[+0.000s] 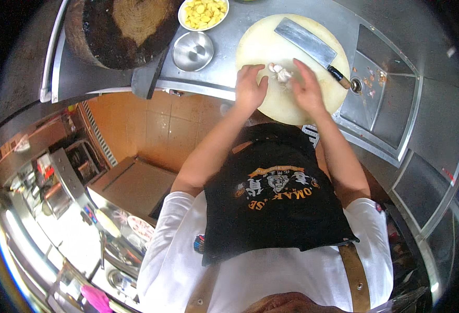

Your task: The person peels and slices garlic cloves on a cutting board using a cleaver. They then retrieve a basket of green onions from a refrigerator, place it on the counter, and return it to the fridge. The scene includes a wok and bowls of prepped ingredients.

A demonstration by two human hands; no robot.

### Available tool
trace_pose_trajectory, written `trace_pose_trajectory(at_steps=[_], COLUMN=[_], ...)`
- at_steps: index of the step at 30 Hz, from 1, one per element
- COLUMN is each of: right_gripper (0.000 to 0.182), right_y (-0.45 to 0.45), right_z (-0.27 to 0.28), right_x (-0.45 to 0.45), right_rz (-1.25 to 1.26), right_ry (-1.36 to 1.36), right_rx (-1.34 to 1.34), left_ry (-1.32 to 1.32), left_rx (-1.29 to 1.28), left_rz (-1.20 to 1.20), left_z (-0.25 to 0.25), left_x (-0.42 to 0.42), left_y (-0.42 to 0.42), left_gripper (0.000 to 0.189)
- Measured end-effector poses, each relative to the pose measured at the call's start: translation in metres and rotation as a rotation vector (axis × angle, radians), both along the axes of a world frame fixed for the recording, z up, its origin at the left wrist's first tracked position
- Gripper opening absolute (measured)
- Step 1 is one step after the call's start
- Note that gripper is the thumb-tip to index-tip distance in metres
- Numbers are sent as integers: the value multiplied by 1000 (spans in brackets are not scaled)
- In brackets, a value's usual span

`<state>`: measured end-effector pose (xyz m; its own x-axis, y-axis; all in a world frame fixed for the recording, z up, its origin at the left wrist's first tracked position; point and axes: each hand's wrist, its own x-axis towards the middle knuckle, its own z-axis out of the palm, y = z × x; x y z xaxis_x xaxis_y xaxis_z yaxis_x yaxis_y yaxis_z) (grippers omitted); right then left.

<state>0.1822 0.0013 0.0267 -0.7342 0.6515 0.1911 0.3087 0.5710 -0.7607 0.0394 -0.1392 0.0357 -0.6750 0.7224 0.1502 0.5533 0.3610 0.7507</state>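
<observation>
Garlic cloves [280, 73] lie in a small heap on a round, pale cutting board [260, 43]. My left hand [251, 86] is just left of the heap, fingers curved and apart, with nothing in it. On the other side, my right hand [307, 86] hovers by the garlic with its fingers spread; whether its thumb touches a clove I cannot tell. A cleaver [305, 41] lies flat across the upper right of the board, its dark and wooden handle pointing down right over the board's edge.
A steel bowl [193, 51] and a white bowl of sliced yellow pieces [203, 13] stand left of the board. Farther left is a thick wooden chopping block [96, 39], with a dark blade-like piece [148, 78] beside it. A steel sink [374, 90] with food scraps adjoins on the right.
</observation>
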Motion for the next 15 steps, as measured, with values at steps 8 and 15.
trace_pose_trajectory(at_steps=[8, 15], right_gripper=[43, 41], right_y=[109, 102], right_z=[11, 47], right_x=[67, 101], right_rz=[69, 87], right_ry=[-511, -405], right_rx=[271, -231], left_ry=[215, -8], left_rx=[-86, -20], left_rz=[-119, -33], left_z=[10, -17], left_x=[43, 44], left_y=[47, 45], left_gripper=[32, 16])
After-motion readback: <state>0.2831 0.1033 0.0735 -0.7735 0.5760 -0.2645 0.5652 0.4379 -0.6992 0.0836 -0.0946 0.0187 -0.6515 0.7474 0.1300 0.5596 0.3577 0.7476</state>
